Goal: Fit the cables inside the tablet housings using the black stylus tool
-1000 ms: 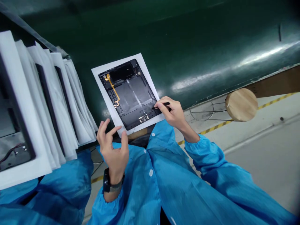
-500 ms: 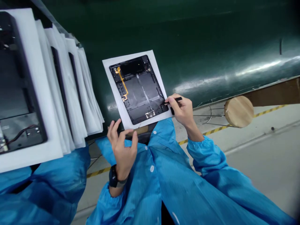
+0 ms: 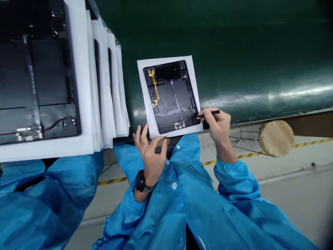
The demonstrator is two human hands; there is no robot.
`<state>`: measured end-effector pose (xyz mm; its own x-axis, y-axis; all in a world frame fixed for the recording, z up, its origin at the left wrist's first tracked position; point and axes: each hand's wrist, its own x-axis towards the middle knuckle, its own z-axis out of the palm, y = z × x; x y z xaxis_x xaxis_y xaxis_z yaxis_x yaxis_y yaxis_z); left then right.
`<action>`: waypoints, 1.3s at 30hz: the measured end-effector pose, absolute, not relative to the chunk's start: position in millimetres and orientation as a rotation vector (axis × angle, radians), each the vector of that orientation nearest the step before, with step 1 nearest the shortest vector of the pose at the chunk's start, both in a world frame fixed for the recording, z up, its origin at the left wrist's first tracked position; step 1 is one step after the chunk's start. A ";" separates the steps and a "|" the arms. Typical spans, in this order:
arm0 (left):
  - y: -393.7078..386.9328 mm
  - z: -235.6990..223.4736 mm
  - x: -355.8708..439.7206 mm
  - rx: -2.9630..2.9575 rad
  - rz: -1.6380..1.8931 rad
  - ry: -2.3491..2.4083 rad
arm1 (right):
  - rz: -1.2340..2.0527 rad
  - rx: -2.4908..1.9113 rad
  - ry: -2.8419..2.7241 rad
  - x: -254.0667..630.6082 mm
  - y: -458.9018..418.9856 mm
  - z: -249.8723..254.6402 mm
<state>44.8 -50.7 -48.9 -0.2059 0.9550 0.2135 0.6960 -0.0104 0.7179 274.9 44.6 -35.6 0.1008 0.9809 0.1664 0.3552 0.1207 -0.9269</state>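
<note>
An opened black tablet body (image 3: 170, 97) with a yellow flex cable lies in a white foam tray (image 3: 192, 69) on the green conveyor belt (image 3: 247, 59). My right hand (image 3: 217, 125) pinches a thin black tool (image 3: 209, 114) whose tip touches the tablet's lower right corner. My left hand (image 3: 149, 152) hovers just below the tray's near edge, fingers spread, holding nothing. A dark watch sits on that wrist. Both arms wear blue sleeves.
A stack of white foam trays (image 3: 106, 86) with black tablet bodies stands at the left, the nearest one (image 3: 36, 76) large in view. A round wooden stool (image 3: 275, 138) is at the right, over a grey floor with yellow-black tape. Another blue-clad arm (image 3: 44, 198) fills the lower left.
The view has swung left, so the tray and both hands sit further right in the picture. My left hand has closed in on the tray's near edge. The tool stays at the tablet's corner.
</note>
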 end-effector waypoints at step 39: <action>-17.9 -22.6 36.3 1.617 0.896 2.085 | 0.985 -1.182 -1.521 245.3 32.5 -19.7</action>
